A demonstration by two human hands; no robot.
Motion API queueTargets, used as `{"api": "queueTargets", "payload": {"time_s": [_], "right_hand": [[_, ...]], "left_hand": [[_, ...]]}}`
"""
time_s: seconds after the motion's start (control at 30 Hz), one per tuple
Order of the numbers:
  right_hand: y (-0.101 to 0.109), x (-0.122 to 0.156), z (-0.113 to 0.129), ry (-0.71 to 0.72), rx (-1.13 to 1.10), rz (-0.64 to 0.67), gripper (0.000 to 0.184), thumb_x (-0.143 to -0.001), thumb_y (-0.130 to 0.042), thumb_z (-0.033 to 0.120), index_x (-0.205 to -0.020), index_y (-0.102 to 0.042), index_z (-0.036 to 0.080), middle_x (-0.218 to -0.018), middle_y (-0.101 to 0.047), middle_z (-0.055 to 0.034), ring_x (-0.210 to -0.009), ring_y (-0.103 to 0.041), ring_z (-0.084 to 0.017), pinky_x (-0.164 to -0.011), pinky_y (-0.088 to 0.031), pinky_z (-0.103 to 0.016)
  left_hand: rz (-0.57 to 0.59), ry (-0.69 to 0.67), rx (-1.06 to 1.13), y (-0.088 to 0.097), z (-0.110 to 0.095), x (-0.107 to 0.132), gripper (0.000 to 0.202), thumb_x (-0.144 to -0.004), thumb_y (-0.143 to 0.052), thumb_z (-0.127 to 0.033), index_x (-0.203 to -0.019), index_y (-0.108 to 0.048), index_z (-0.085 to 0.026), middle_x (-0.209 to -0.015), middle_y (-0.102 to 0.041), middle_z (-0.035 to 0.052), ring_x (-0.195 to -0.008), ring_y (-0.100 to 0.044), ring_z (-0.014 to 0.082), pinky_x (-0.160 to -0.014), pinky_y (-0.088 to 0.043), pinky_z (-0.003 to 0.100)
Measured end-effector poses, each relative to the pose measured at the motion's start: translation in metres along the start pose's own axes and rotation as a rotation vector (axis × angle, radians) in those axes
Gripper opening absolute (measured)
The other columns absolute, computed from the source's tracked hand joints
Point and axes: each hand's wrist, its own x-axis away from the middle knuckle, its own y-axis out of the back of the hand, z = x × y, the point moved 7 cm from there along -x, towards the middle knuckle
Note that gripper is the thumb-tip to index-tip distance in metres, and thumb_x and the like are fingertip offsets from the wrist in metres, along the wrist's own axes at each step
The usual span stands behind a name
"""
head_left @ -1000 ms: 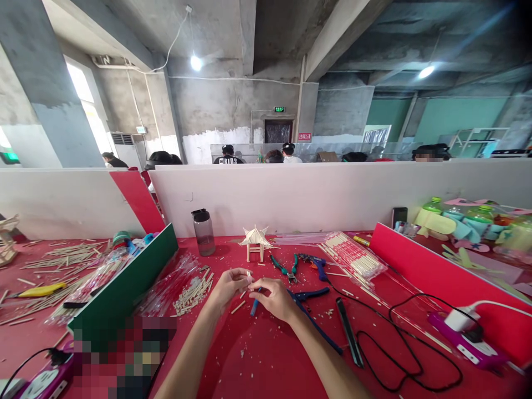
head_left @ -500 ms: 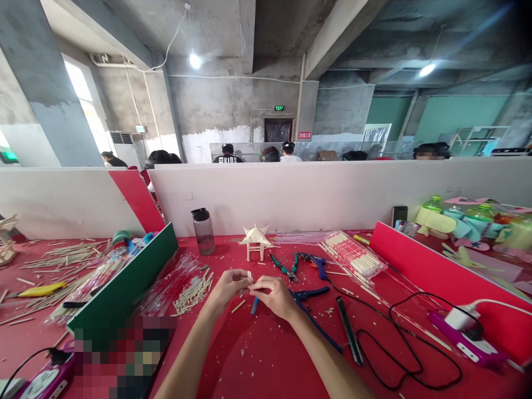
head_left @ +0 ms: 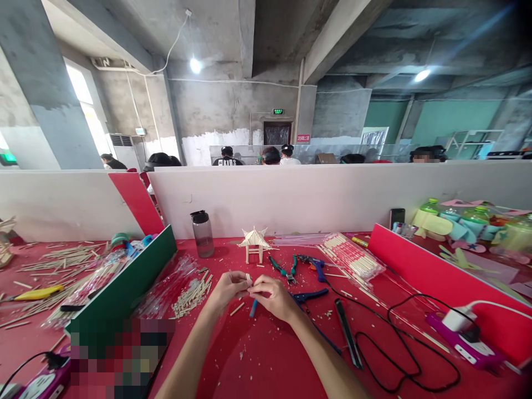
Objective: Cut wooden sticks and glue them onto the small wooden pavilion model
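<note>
My left hand [head_left: 225,290] and my right hand [head_left: 272,296] meet over the red table [head_left: 266,354], fingertips pinched together on a short wooden stick piece [head_left: 248,280]. A blue-handled tool [head_left: 253,307] pokes out under my right hand, held in its curled fingers. Just beyond the hands stands a small pavilion model [head_left: 254,243] made of wooden sticks. A pile of cut sticks [head_left: 192,292] lies left of my left hand.
Green pliers [head_left: 285,267], a blue glue gun [head_left: 316,265], blue cutters [head_left: 310,295] and a black knife [head_left: 344,328] lie to the right. A black cable [head_left: 409,354] loops to a purple power strip [head_left: 465,338]. A dark bottle [head_left: 202,234] and bagged sticks [head_left: 353,258] sit near the white partition [head_left: 316,194]. Other people sit beyond it.
Both hands stay together on the stick piece, shifting only slightly. The view has tilted a little; nothing else on the table has moved.
</note>
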Motion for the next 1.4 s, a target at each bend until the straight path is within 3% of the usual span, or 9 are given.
{"api": "queueTargets", "payload": {"time_s": [0.27, 0.6, 1.13, 1.3, 1.4], "right_hand": [[0.003, 0.001, 0.000, -0.009, 0.033, -0.057, 0.013, -0.087, -0.066, 0.032, -0.093, -0.076, 0.026, -0.086, -0.072, -0.0034, -0.080, -0.066, -0.018, -0.077, -0.050, -0.028], [0.001, 0.002, -0.009, 0.079, 0.026, -0.078, 0.008, -0.087, -0.068, 0.026, -0.082, -0.072, 0.022, -0.082, -0.070, -0.0035, -0.076, -0.065, -0.016, -0.073, -0.050, -0.026], [0.001, 0.002, -0.011, 0.070, 0.079, -0.023, 0.011, -0.089, -0.064, 0.024, -0.082, -0.073, 0.023, -0.083, -0.071, -0.0041, -0.079, -0.065, -0.017, -0.074, -0.049, -0.026], [-0.002, 0.002, -0.022, -0.087, -0.007, 0.001, 0.007, -0.084, -0.068, 0.028, -0.085, -0.069, 0.022, -0.085, -0.070, -0.0030, -0.079, -0.065, -0.017, -0.075, -0.050, -0.028], [-0.005, 0.002, -0.037, -0.255, -0.214, -0.047, 0.018, -0.079, -0.073, 0.035, -0.086, -0.063, 0.021, -0.084, -0.069, -0.0016, -0.078, -0.066, -0.018, -0.072, -0.051, -0.028]], "left_hand": [[-0.005, -0.012, 0.038, -0.001, 0.001, 0.000, 0.033, -0.056, -0.087, -0.035, -0.073, -0.068, -0.014, -0.071, -0.068, 0.0009, -0.070, -0.065, 0.0144, -0.072, -0.053, 0.026], [-0.007, -0.003, 0.027, -0.004, -0.001, 0.003, 0.037, -0.056, -0.088, -0.038, -0.074, -0.067, -0.014, -0.072, -0.066, 0.0012, -0.070, -0.064, 0.0141, -0.072, -0.053, 0.025], [-0.053, -0.019, 0.021, -0.003, 0.002, 0.001, 0.039, -0.053, -0.088, -0.040, -0.072, -0.067, -0.013, -0.066, -0.067, 0.0006, -0.065, -0.065, 0.0146, -0.072, -0.054, 0.028], [-0.057, -0.040, -0.036, -0.002, 0.000, 0.000, 0.038, -0.054, -0.086, -0.042, -0.070, -0.068, -0.013, -0.065, -0.066, 0.0010, -0.062, -0.063, 0.0137, -0.068, -0.052, 0.026], [-0.070, -0.065, -0.076, 0.001, 0.000, -0.003, 0.036, -0.056, -0.085, -0.041, -0.069, -0.067, -0.013, -0.062, -0.065, 0.0006, -0.058, -0.060, 0.0123, -0.061, -0.048, 0.023]]}}
